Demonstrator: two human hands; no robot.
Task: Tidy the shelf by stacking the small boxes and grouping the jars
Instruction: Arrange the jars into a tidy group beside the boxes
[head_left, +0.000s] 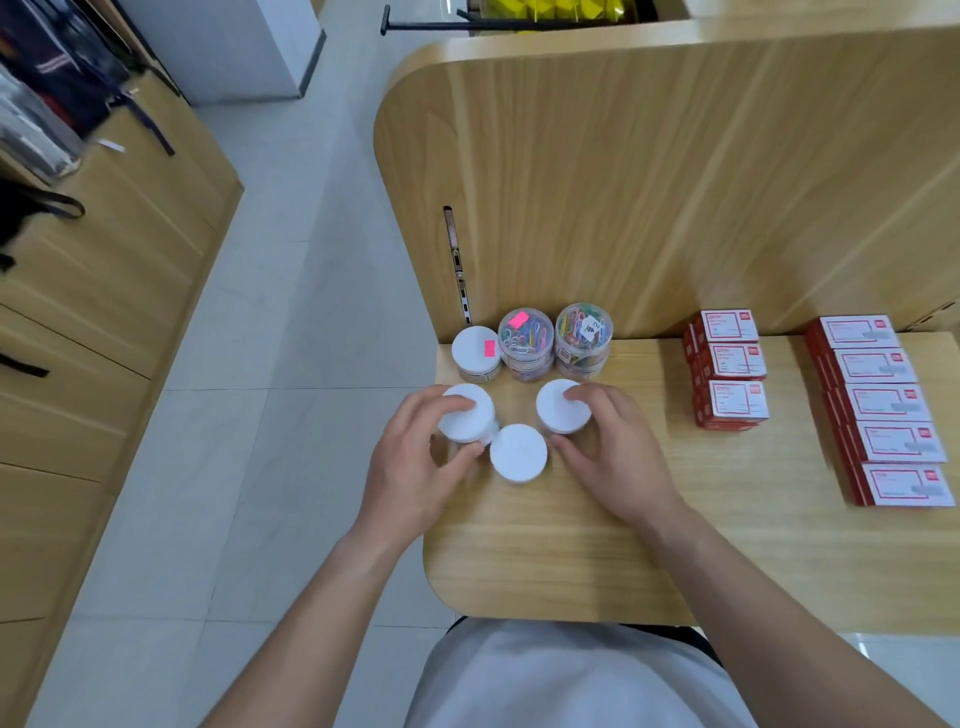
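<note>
On the wooden shelf, three jars stand against the back panel: a white-lidded jar with a pink sticker and two clear jars of coloured paper clips. In front of them are three white-lidded jars. My left hand grips the left one. My right hand grips the right one. The middle jar stands between my hands, untouched. Red-and-white small boxes lie in two stacked rows at the right.
The shelf's left edge and rounded front corner drop to a tiled floor aisle. A tall wooden back panel rises behind the jars, with a metal strip on it. Wooden cabinets line the far left.
</note>
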